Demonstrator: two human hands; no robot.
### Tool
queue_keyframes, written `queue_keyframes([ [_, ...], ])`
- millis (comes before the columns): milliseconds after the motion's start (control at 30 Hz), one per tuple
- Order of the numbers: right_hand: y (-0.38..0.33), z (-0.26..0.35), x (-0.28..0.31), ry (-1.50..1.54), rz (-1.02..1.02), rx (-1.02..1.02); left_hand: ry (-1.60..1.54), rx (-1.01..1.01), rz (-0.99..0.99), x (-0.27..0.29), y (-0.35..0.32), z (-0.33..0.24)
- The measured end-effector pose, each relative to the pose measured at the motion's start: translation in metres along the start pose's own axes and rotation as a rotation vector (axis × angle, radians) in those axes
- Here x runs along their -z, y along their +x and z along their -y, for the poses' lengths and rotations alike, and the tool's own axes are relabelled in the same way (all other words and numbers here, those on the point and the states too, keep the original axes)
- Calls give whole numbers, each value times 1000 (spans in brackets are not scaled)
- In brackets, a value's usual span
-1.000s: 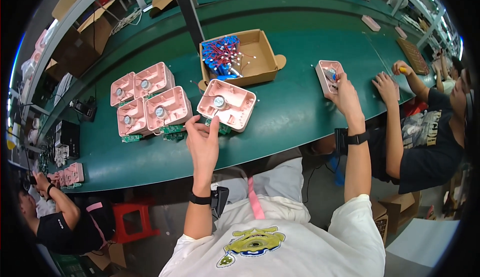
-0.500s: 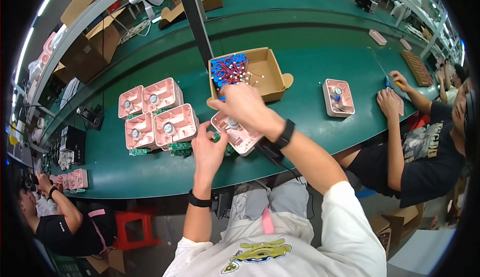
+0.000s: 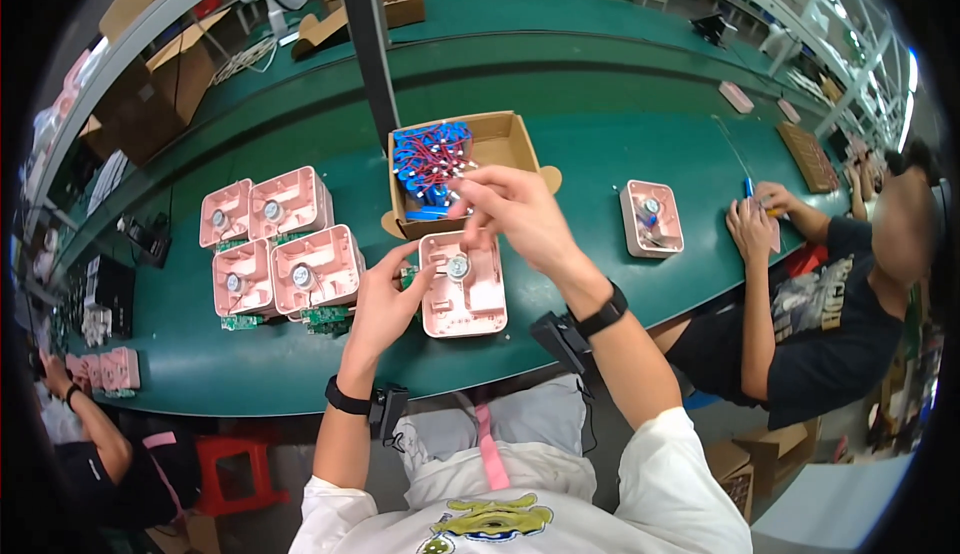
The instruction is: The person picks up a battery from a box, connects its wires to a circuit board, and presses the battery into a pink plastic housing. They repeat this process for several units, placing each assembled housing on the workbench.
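A pink plastic housing (image 3: 486,320) with a small round speaker (image 3: 457,268) inside lies in front of me. My left hand (image 3: 385,299) grips its left side, the thumb at the wall and the fingers by the far corner. A bit of green circuit board (image 3: 408,274) shows between that thumb and fingers. Above the housing's far edge hovers my right hand (image 3: 520,216), its fingers apart and slightly blurred, with nothing visible in them. Just beyond stands a cardboard box (image 3: 512,144) holding several blue cylindrical batteries (image 3: 425,159) with red and black leads and white connectors.
Several similar pink housings (image 3: 318,264) with speakers stand at left, green boards (image 3: 325,319) beside them. Another housing (image 3: 655,244) sits to the right. A co-worker's hands (image 3: 752,224) work at the far right. A metal post (image 3: 365,49) rises behind the box.
My right hand has come back from the box toward me and its fingers have spread. The housing has turned squarer to me, with my left hand still at its side.
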State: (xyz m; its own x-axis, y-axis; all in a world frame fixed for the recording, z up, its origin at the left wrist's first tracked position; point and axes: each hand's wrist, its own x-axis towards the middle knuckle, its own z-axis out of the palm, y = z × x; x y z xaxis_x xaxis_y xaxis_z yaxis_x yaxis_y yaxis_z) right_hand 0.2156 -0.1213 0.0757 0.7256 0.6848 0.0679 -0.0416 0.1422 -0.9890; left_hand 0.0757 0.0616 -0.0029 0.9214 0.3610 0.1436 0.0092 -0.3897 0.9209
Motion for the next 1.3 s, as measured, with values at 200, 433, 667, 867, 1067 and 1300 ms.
queue_keyframes([
  [200, -22, 4, 7, 104, 41, 26, -166, 58, -30, 1, -1, -1],
  [433, -30, 3, 13, 205, 103, -12, -304, 188, 72, 5, -6, -6],
  [667, -38, 5, 7, 219, 161, -17, -301, 97, -2, -1, -6, -4],
  [867, -40, 8, 5, 204, 145, -43, -162, 62, 8, 2, -7, -3],
  [1067, -40, -1, -17, -361, 56, 29, -167, 41, -52, -2, -13, -16],
  [1300, -32, -26, -35, -776, 20, 158, -57, -159, -205, -12, -16, -10],
])
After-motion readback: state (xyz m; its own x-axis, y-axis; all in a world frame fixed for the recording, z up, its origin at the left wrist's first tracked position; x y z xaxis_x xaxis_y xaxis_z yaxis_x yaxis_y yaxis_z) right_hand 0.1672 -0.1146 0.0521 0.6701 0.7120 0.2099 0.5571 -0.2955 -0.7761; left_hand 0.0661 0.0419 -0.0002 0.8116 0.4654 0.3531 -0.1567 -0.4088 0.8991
